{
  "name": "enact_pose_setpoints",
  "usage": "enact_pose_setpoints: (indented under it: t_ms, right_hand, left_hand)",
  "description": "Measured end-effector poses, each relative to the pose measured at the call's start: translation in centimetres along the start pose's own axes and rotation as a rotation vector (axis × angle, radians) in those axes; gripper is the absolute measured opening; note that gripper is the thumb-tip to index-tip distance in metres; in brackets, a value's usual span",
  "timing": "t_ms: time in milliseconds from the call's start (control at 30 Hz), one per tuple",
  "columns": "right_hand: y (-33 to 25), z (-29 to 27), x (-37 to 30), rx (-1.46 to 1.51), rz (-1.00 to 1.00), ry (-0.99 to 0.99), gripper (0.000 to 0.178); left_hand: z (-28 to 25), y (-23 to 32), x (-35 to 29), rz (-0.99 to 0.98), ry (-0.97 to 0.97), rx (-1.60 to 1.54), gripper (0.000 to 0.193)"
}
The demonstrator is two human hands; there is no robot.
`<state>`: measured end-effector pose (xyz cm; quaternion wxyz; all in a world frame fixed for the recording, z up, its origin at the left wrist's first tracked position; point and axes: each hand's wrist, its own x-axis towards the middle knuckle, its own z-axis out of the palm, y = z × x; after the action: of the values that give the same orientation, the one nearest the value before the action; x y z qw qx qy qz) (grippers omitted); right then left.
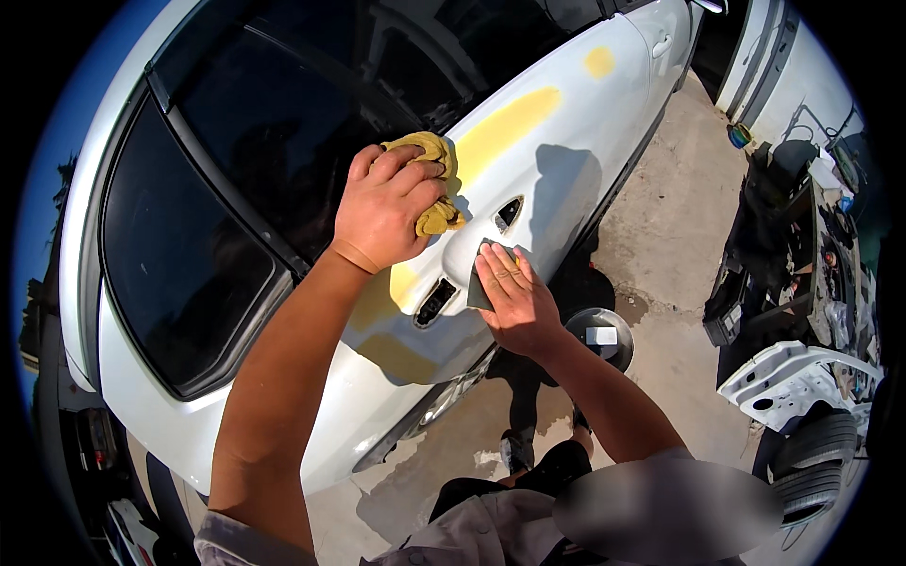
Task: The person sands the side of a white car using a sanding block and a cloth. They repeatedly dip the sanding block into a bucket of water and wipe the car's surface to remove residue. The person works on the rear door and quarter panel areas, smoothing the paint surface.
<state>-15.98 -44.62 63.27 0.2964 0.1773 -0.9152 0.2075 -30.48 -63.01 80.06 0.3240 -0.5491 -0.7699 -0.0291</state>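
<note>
A white car door (613,113) carries several yellow patches (510,123). My left hand (377,217) is closed round a bunched yellow cloth (437,224), resting against the door just below the window. With fingers laid nearly flat, my right hand (519,300) presses a dark grey sheet of sandpaper (478,292) to the door. The sheet sits at the rounded handle recess (462,255), between two dark handle openings: the upper hole (509,214) and the lower hole (436,302). The side of the sheet under my fingers is hidden.
A round metal basin (625,325) holding a pale block stands on the concrete ground right of the car. Farther right are a cluttered rack (802,245), a loose white door shell (783,382) and stacked tyres (812,462). My feet are beside the car.
</note>
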Motion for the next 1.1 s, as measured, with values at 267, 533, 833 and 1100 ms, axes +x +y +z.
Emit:
enact_pose_setpoints:
  t_ms: [267, 533, 833, 1100]
  right_hand:
    - [-7.9, 4.0, 5.8, 0.897, 0.745, 0.348, 0.070]
    - [-7.7, 4.4, 2.3, 0.730, 0.320, 0.356, 0.064]
    - [-5.2, 2.7, -0.1, 0.481, 0.172, 0.158, 0.061]
    - [-7.3, 5.0, 4.0, 0.697, 0.439, 0.233, 0.079]
  left_hand:
    - [0.1, 0.1, 0.4, 0.003, -0.002, 0.009, 0.037]
    - [0.0, 0.2, 0.8, -0.006, -0.016, -0.009, 0.036]
    - [-0.3, 0.3, 1.0, -0.045, -0.050, 0.002, 0.042]
    - [0.0, 0.6, 1.2, -0.033, -0.041, 0.085, 0.042]
